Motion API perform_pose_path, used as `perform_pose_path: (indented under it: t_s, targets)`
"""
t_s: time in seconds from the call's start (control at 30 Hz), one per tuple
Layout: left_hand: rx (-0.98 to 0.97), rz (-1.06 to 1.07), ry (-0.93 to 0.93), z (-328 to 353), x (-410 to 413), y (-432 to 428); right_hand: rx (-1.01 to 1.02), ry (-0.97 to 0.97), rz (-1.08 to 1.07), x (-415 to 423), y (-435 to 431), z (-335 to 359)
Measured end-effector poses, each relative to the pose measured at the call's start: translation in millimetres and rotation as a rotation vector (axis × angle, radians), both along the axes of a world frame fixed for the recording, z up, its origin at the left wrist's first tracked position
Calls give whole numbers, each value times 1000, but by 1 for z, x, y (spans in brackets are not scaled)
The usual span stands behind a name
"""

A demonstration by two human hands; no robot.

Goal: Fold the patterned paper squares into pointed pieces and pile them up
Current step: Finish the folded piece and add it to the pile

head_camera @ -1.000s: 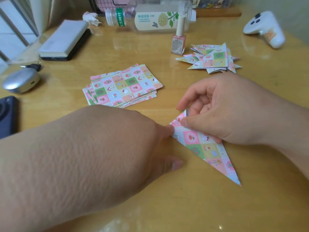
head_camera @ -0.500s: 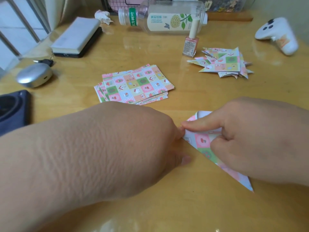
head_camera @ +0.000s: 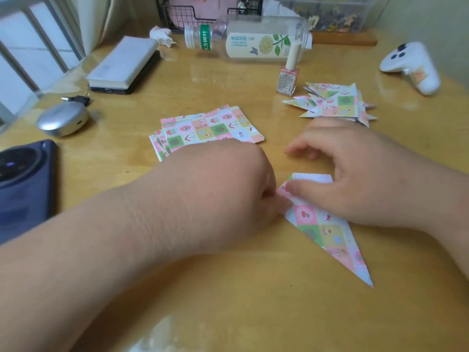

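Yellow-brown wooden desk (head_camera: 253, 306) seen from above, with two bare forearms reaching inward. Left hand (head_camera: 228, 189) enters from the lower left, its back uppermost. Its fingertips meet the left edge of the folded paper piece (head_camera: 327, 232) but are hidden beneath the hand, so it cannot be told whether they pinch or merely press. Right hand (head_camera: 355, 179) enters from the right with its fingers (head_camera: 302, 149) stretched loosely to the left over the desk, apart and gripping nothing. Its thumb (head_camera: 299, 190) lies straight and presses the upper left corner of the piece flat.

Folded paper piece: a long patterned triangle lying on the desk between the two hands, its narrow tip pointing toward the lower right. A small flap at its upper end is turned over to show the white underside, and its upper right margin is covered by the right hand.

Stack of unfolded patterned squares (head_camera: 210, 129) lies just beyond the left hand, which hides its near edge. Pile of finished pointed pieces (head_camera: 337, 102) rests beyond the right hand, beside a pink nail-polish bottle (head_camera: 288, 76). The right fingertips are blurred.
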State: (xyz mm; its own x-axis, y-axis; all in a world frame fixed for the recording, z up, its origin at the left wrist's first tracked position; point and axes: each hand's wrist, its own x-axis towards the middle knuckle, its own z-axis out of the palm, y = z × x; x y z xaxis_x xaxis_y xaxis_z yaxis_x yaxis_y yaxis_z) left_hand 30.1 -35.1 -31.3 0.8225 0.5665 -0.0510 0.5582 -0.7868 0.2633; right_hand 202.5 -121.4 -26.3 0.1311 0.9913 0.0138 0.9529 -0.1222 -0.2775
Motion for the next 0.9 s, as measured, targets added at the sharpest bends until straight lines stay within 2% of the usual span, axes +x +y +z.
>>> perform_pose_path:
  t_s: [0.27, 0.43, 0.53, 0.67, 0.9]
  targets:
    - [-154, 81, -209, -3, 2, 5, 3, 82, -11, 0, -4, -5]
    - [-230, 24, -303, -8, 0, 5, 67, 408, -10, 1, -7, 0]
    - [-401, 44, -426, -7, 0, 4, 150, 587, -18, 3, -8, 2]
    - [-728, 66, -597, -7, 2, 7, 265, 707, -20, 2, -6, -1]
    - [-852, 108, -703, -15, 6, 6, 339, 783, -40, -1, -4, -5]
